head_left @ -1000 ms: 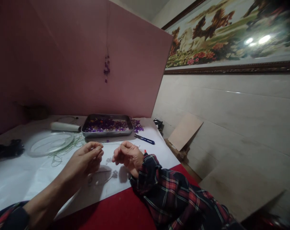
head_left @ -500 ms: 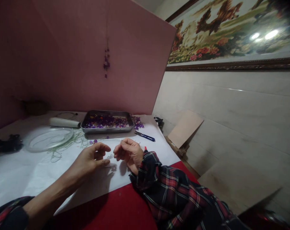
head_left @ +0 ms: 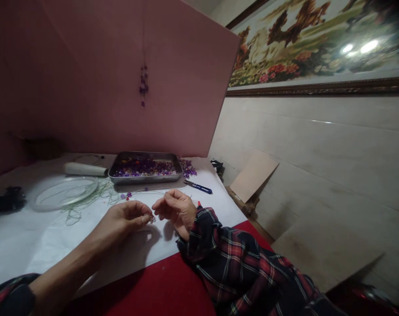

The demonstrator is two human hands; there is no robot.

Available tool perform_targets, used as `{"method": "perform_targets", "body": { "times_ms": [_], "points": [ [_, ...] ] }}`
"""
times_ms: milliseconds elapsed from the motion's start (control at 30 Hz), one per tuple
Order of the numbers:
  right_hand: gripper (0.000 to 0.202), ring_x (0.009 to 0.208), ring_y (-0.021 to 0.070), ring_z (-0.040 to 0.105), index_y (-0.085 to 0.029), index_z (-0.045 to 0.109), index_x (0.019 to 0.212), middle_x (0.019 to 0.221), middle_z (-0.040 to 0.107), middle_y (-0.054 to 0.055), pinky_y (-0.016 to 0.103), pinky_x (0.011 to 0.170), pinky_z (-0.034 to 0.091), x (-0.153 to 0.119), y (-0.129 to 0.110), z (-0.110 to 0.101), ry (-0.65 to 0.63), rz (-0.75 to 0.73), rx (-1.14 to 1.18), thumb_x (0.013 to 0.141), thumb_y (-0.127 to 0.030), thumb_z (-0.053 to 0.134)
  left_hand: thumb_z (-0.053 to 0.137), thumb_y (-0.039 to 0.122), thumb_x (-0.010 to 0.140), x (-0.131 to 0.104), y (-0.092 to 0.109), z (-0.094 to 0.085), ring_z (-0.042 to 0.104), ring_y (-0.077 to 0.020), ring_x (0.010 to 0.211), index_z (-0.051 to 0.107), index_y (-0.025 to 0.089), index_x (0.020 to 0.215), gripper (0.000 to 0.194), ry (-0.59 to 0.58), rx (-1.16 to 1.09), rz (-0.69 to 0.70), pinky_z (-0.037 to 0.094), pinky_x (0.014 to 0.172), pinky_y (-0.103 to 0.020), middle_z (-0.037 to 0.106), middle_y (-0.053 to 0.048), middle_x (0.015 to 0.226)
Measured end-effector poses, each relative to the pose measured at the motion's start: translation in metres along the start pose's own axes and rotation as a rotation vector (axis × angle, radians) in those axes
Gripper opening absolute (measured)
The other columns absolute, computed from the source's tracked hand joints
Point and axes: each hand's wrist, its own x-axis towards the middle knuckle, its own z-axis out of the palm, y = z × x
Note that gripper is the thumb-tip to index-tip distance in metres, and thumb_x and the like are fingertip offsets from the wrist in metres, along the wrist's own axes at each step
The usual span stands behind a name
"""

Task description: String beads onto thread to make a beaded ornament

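Observation:
Over the white sheet (head_left: pixel 166 259), my left hand (head_left: pixel 128 217) pinches small clear beads (head_left: pixel 152 218) between thumb and fingertips. Just to the right, my right hand (head_left: pixel 176 210) is closed with its fingers curled; what it holds, if anything, is too small to tell. The two hands' fingertips are nearly touching. Behind them lie a few purple beads (head_left: pixel 128 195) and a thin thread. A metal tray (head_left: pixel 146 179) full of purple and clear beads stands farther back, with more purple beads (head_left: pixel 188 167) heaped at its right.
Blue-handled thread snips (head_left: pixel 199 187) lie right of the tray. At the left are a clear ring (head_left: pixel 37 204), tangled green thread (head_left: pixel 74 210), a white cone (head_left: pixel 84 169) and a dark object (head_left: pixel 11 199). A purple bead strand (head_left: pixel 143 85) hangs against the pink wall.
My left thumb and fingers have closed on the clear beads; before, they were apart. My right hand has barely moved. The view has shifted slightly.

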Motion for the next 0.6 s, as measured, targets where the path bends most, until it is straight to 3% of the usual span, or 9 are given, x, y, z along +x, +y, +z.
{"method": "perform_targets", "body": {
  "times_ms": [167,367,600],
  "points": [
    [0.026,0.056,0.0125,0.063,-0.016,0.057,0.067,0.067,0.070,0.002,0.022,0.052,0.042,0.000,0.000,0.000,0.024,-0.021,-0.007,0.074,-0.037,0.071,0.081,0.026,0.054,0.003,-0.004,0.000,0.066,-0.0180,0.057,0.068,0.018,0.070,0.022,-0.015,-0.094,-0.096,0.048,0.056,-0.028,0.074,-0.006,0.065],
    [0.030,0.053,0.0116,0.059,-0.016,0.058,0.062,0.060,0.069,0.002,0.021,0.047,0.042,0.001,0.003,-0.002,0.069,0.047,-0.157,0.067,-0.042,0.074,0.079,0.027,0.050,0.013,-0.015,-0.005,0.061,-0.0201,0.055,0.067,0.020,0.061,0.018,-0.022,0.157,0.027,0.046,0.054,-0.030,0.068,-0.002,0.056],
    [0.037,0.049,0.0102,0.059,-0.015,0.058,0.062,0.061,0.069,0.003,0.020,0.043,0.045,0.006,0.015,-0.010,0.115,0.066,-0.265,0.060,-0.047,0.077,0.078,0.027,0.051,0.015,-0.013,-0.009,0.057,-0.0214,0.055,0.072,0.022,0.057,0.010,0.050,0.347,0.064,0.042,0.051,-0.029,0.066,-0.001,0.051]
  ]
}}
